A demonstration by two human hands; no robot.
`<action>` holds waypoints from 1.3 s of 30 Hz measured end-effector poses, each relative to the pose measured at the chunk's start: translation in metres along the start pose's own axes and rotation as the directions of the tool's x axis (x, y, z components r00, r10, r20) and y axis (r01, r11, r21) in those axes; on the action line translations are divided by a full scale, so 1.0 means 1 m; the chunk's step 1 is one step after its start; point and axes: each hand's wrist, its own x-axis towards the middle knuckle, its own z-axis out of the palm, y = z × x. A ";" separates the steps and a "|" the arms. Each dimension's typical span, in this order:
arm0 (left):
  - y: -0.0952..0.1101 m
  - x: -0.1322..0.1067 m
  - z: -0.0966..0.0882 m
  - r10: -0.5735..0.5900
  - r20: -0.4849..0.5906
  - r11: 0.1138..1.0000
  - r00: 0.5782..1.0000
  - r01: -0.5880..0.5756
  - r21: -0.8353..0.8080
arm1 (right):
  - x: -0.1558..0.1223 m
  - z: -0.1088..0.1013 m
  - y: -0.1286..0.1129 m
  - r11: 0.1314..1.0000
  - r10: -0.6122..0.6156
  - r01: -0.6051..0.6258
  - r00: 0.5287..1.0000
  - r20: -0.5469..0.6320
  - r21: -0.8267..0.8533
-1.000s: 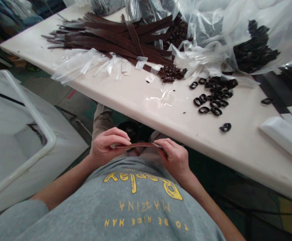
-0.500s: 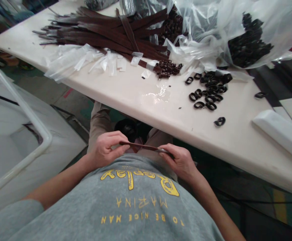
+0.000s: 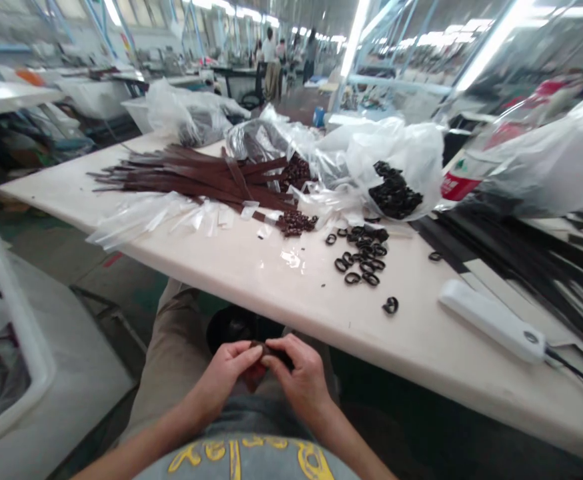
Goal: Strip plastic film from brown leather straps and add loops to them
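Observation:
My left hand [image 3: 226, 375] and my right hand [image 3: 299, 373] meet over my lap, below the table edge. Both pinch a dark brown leather strap [image 3: 266, 352], folded or bunched between the fingertips; most of it is hidden by the fingers. On the cream table [image 3: 251, 280] ahead lies a pile of long brown straps [image 3: 191, 177], a small heap of brown loops [image 3: 295, 223] and a scatter of black oval loops [image 3: 361, 257].
Clear plastic bags [image 3: 396, 167] with black loops sit at the back of the table, with loose plastic sleeves [image 3: 151, 213] at the left. A white hand tool [image 3: 491, 320] with a cable lies at the right by black strips [image 3: 531, 247]. A white bin [image 3: 11, 360] stands at my left.
My hands have come together, so the strap that was stretched flat between them is now bunched at the fingertips. The camera has tilted up, showing more of the table and hall.

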 end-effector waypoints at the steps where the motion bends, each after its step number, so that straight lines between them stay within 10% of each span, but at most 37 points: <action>1: 0.001 0.002 0.000 0.013 0.003 1.000 1.000 -0.013 0.026 | 0.000 0.001 0.004 1.000 -0.004 0.004 1.000 -0.012 -0.016; 13: 0.015 0.016 -0.015 0.257 0.027 0.866 0.966 -0.243 0.437 | 0.002 -0.016 -0.001 0.984 -0.154 0.150 0.987 -0.043 -0.093; 21: 0.067 0.027 -0.002 0.327 0.405 0.502 0.854 -0.520 0.691 | 0.010 -0.044 -0.002 0.975 -0.186 0.182 0.982 -0.023 -0.126; 32: 0.162 0.195 0.009 0.662 0.157 0.211 0.733 -0.383 0.899 | 0.009 -0.064 0.004 0.984 -0.104 0.089 0.990 -0.096 -0.152; 39: 0.162 0.216 0.007 0.677 0.087 0.309 0.731 -0.390 0.867 | 0.005 -0.068 0.007 0.992 -0.067 0.048 0.986 -0.154 -0.120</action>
